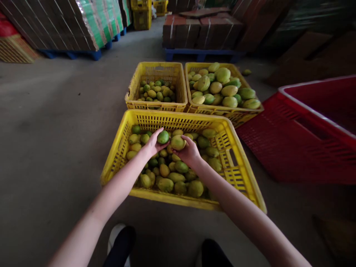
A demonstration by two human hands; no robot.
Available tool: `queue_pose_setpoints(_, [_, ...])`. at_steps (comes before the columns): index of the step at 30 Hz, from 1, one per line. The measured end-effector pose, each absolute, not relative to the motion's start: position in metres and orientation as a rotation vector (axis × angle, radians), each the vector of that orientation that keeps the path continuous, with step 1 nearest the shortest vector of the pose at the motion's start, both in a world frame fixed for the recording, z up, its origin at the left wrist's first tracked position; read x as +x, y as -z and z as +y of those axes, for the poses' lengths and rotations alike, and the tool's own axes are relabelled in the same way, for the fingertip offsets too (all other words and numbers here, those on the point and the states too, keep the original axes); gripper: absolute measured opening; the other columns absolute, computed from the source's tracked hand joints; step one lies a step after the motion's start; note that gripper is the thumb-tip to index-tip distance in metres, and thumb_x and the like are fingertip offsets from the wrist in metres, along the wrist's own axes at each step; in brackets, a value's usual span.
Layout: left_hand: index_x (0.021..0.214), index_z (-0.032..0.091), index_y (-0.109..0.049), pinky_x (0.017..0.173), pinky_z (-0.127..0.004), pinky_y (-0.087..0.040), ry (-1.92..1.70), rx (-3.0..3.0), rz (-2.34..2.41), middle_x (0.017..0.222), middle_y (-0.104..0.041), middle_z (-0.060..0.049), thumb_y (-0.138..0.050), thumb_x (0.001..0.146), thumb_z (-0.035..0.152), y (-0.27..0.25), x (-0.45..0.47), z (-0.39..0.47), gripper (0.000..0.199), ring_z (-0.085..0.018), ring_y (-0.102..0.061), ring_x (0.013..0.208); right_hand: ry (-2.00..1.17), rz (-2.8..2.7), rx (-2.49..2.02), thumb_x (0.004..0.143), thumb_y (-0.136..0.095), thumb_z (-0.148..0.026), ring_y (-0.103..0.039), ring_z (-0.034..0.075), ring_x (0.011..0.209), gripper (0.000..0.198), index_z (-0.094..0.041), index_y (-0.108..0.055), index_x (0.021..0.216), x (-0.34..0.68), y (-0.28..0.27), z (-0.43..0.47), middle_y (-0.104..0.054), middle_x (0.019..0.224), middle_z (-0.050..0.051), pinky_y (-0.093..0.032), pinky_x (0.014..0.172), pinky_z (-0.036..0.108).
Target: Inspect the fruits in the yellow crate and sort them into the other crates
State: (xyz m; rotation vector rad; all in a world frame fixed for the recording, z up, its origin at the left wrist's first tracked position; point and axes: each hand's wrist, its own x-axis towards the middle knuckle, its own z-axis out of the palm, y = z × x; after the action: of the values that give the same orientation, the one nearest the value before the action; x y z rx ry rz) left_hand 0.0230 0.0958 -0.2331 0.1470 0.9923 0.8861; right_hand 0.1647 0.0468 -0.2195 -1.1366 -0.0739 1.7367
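Over the large front yellow crate [233, 148], my left hand [154, 144] is closed round a small, round green papaya [163, 137]. Close beside it, my right hand [190, 151] grips a yellower papaya [178, 142], thumb on its upper right side. Both fruits are held just above the pile, a small gap apart. Under my hands lie many green and yellow papayas [176, 177] of mixed shapes, round to oblong. My wrists and forearms hide part of the pile.
Behind stand a yellow crate of small papayas [132, 87] and a fuller yellow crate of larger ones [191, 107]. A red crate [272, 129] is tilted at the right. Farther back are strapped boxes [203, 31] on a blue pallet [200, 55]. One loose fruit [246, 72] lies on the floor.
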Motion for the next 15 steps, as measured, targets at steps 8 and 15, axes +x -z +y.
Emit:
queue_pose_setpoints(8, [0.11,0.017,-0.068,0.056,-0.025,-0.058,-0.992,0.067,1.003,0.073,-0.068,-0.005,-0.052,0.099,0.033,0.231,0.022,0.095,0.025,-0.016,-0.067,0.061,-1.704,-0.114,-1.113,0.092,-0.062,-0.031,-0.065,0.016,0.053,0.011,-0.021,-0.06,0.086,0.167,0.222,0.046,-0.07,0.068,0.001,-0.053,0.042,0.024])
queue_pose_setpoints(15, [0.103,0.021,-0.066,0.06,-0.03,-0.06,-0.893,0.059,1.051,0.08,-0.069,-0.006,-0.061,0.092,0.032,0.233,0.026,0.092,0.016,-0.02,-0.069,0.069,-1.601,-0.09,-1.172,0.093,-0.058,-0.042,-0.062,0.016,0.051,0.019,-0.024,-0.059,0.089,0.172,0.231,0.052,-0.066,0.065,-0.001,-0.054,0.041,0.028])
